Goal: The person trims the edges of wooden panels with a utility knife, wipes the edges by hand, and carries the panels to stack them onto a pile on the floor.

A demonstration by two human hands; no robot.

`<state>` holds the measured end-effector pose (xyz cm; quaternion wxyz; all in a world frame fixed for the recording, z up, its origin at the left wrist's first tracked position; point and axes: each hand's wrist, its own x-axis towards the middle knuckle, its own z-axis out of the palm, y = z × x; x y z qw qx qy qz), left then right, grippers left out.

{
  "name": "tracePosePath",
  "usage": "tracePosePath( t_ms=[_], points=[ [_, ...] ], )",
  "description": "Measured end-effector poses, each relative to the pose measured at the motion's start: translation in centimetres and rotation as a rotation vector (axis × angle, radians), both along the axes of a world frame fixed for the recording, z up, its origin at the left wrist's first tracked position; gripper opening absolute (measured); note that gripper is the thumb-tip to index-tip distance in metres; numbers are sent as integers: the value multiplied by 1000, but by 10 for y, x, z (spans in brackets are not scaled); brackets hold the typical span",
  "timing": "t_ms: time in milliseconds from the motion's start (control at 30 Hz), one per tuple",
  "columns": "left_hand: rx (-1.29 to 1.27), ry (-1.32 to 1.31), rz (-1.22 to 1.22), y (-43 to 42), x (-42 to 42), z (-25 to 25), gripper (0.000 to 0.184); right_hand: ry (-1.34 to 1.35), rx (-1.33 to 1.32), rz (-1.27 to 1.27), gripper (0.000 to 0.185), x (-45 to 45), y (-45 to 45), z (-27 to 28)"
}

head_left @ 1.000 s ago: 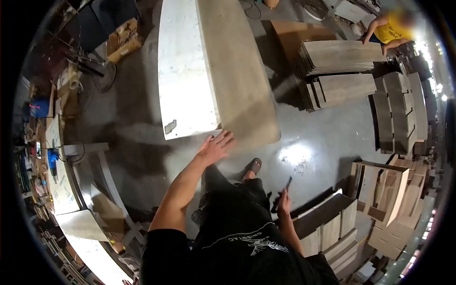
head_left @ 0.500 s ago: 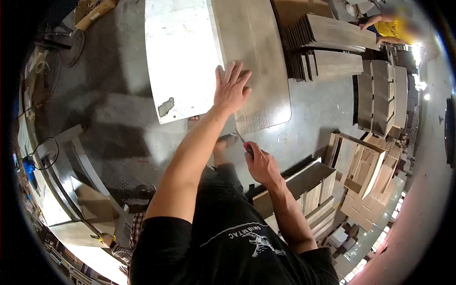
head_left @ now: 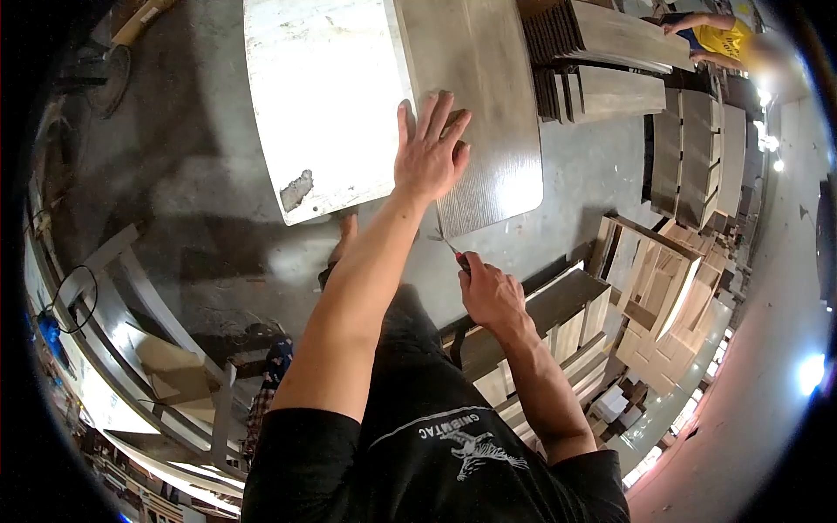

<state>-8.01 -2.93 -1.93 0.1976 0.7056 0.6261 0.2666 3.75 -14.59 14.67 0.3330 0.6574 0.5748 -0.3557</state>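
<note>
My left hand lies with spread fingers near the seam between a white board and a brown wood-grain panel. It presses flat and grips nothing. Below the panel's near left corner, my right hand is closed around the red-and-black handle of a thin-bladed hand tool. The tool's slim metal end points up toward that corner. I cannot make out exactly what kind of tip it has, or whether it touches the edge. A grey damaged patch marks the white board's near left corner.
Stacked brown panels stand at the right, with a person in a yellow shirt behind them. Wooden drawer-like frames and a low stack of boards lie closer on the right. A metal frame stands at the left.
My right hand and the tool have shifted slightly right, the tip still by the panel's corner. The left hand stays flat. My view has moved a little, and the hand at lower left has gone from sight.
</note>
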Motion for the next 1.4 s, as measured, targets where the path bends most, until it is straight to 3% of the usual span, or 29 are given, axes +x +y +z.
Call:
tracePosePath(
  t_ms=[933, 1400],
  points=[
    [-15, -9, 6, 2, -1, 2, 52, -13, -127, -53, 34, 7, 9, -16],
    [-41, 8, 2, 3, 0, 2, 52, 69, -3, 121, 33, 10, -2, -35]
  ],
)
